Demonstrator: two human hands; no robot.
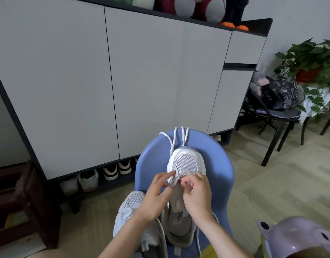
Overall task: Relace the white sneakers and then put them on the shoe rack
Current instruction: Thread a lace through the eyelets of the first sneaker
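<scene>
The white sneaker (186,164) lies on the blue chair (220,164), both hands, left (156,194) and right (195,192), pinching at its lowest eyelets, so lacing has only begun (the other sneaker (128,209) waits, then the shoe rack (97,185)).

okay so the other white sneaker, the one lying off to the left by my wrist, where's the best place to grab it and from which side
Take the second sneaker at its collar, the rim of the foot opening nearest you, coming from above with the left hand. It lies toe away from you, opening up, so fingers can hook inside. The mesh toe is rounded and gives a poorer grip. The left forearm covers part of the collar now.
</scene>
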